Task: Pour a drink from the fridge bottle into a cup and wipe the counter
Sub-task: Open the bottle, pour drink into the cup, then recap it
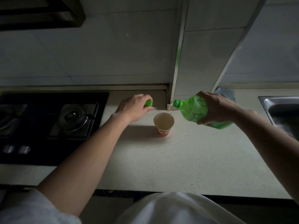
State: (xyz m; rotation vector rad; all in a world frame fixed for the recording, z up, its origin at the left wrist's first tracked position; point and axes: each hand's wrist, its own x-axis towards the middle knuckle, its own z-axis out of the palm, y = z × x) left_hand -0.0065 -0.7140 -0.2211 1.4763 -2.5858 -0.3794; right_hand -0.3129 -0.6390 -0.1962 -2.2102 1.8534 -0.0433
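While the right hand [216,109] wraps its fingers and thumb round the body of the green plastic bottle [192,110], the bottle lies tipped almost flat. Its open neck points left, just above the far rim of the paper cup [163,125]. A thin pale stream falls from the neck into the cup, which stands upright on the counter [186,159] between the two hands. It looks well over half full of a cloudy yellowish drink. The left hand [132,109] is off to the cup's left, fingers curled round the green cap [148,103], and does not touch the cup.

To finish this pour well, I judge the tilt should be eased back gradually as the level nears the rim. Nothing steadies the light cup, and the stream lands close to its far edge. Shifting the neck slightly toward the cup's centre would lower the chance of a dribble. Righting the bottle smoothly, not with a jerk, should prevent a last splash.

A bluish cloth [225,92] lies on the counter behind the right hand, beside the tiled pillar, handy for wiping. The sink [281,107] is at right, the gas hob [48,120] at left.
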